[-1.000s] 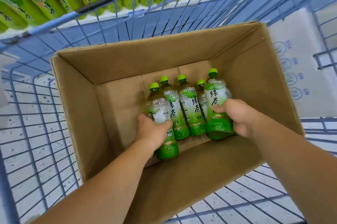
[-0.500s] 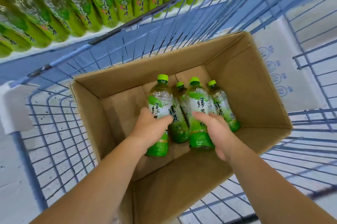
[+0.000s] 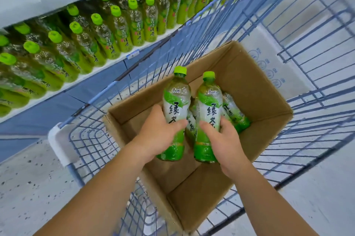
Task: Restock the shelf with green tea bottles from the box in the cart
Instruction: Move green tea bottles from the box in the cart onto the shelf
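Note:
An open cardboard box (image 3: pixel 255 90) sits in a blue wire cart (image 3: pixel 299 74). My left hand (image 3: pixel 159 134) grips a green tea bottle (image 3: pixel 175 101) around its middle, lifted upright above the box. My right hand (image 3: pixel 222 139) grips a second green tea bottle (image 3: pixel 208 105) beside it, also raised. More green tea bottles (image 3: pixel 233 111) lie in the box behind and below the two held ones, partly hidden. The shelf (image 3: pixel 80 80) at the upper left holds rows of green-capped bottles (image 3: pixel 119 30).
The cart's wire side (image 3: pixel 172 43) stands between the box and the shelf. A white cart corner bumper (image 3: pixel 59 145) is at the left. A flat white printed carton (image 3: pixel 269 63) lies in the cart beyond the box. Speckled floor (image 3: pixel 25 182) shows below.
Both hands have lifted their bottles up out of the box, and the two bottles now stand higher and closer together. The view has swung up toward the shelf.

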A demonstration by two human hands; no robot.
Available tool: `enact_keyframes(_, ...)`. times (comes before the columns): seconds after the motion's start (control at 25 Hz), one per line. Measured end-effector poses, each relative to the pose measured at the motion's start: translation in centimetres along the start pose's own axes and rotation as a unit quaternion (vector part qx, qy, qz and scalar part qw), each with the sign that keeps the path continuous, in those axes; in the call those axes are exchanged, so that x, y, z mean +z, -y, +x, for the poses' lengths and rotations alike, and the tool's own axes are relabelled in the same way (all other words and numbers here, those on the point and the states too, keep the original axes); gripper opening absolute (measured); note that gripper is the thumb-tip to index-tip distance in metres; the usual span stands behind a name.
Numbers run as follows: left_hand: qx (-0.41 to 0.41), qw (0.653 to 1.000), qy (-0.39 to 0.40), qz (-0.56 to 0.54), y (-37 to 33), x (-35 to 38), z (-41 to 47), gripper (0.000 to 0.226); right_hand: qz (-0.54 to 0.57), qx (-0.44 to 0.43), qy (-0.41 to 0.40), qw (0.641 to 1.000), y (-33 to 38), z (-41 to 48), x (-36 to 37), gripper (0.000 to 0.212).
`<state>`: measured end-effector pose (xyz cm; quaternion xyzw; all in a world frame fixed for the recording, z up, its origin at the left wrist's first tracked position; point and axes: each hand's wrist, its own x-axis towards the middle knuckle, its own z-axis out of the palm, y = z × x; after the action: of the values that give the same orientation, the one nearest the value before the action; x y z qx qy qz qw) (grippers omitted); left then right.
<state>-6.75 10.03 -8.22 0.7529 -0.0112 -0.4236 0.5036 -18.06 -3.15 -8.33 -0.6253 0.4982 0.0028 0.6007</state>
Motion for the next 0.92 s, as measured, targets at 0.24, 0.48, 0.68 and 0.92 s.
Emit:
enact_keyframes(0.24,0.064,0.996,-0.056,-0.013,-1.4,-2.6,-2.7,0.042,-0.013,-0.069,0.019,0.997,2.2,-2.0,1.6,0.017)
enact_keyframes(0.48,0.121,0.982,-0.087,-0.116,-2.4,-7.5,-5.9,0.034,-0.022,-0.138,0.06,0.988,5.2,-4.6,5.2,0.018)
enact_keyframes(0.68,0.12,0.971,-0.125,-0.163,-1.8,-14.2,-7.5,0.055,-0.025,-0.166,0.115,0.979,7.2,-6.8,11.0,0.014)
enact_keyframes(0.92,0.123,0.952,-0.201,-0.198,0.4,-25.5,-8.8,0.019,-0.037,-0.209,0.155,0.965,10.7,-8.4,21.9,0.015)
